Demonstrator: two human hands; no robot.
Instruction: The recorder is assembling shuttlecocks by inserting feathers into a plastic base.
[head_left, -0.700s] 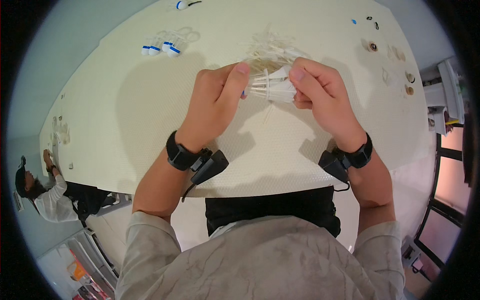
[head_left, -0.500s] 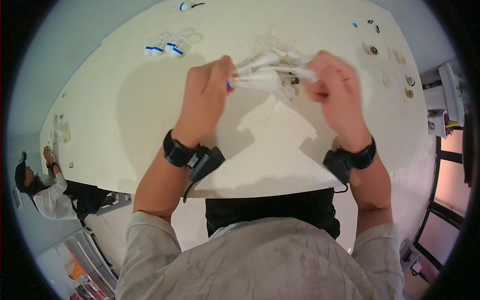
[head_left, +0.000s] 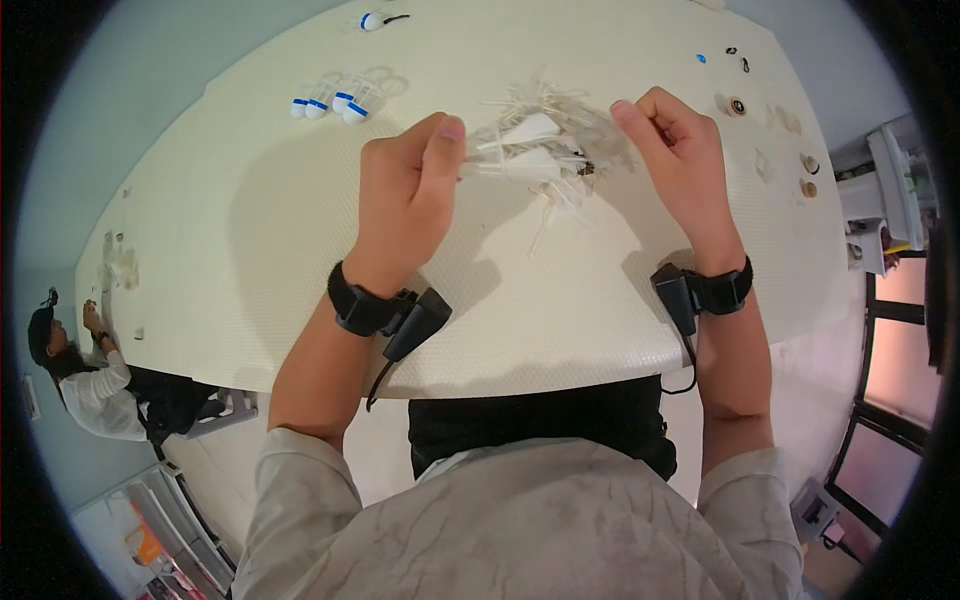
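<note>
While left hand [head_left: 405,200], left of feather pile [head_left: 562,108], is gripping shuttlecock [head_left: 533,163], right hand [head_left: 682,165] is hovering at pile's right, closure unclear

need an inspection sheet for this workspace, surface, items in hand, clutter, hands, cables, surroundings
Surface: pale table, finely textured
Item in hand: shuttlecock, white feathers pointing right
Clutter: loose feather pile; four blue-banded shuttlecock heads; tape roll
Hands: left hand holds the shuttlecock; right hand raised beside the pile, contents unclear
Cables: black cord hanging from left wrist device
Surroundings: seated person, far left
</note>
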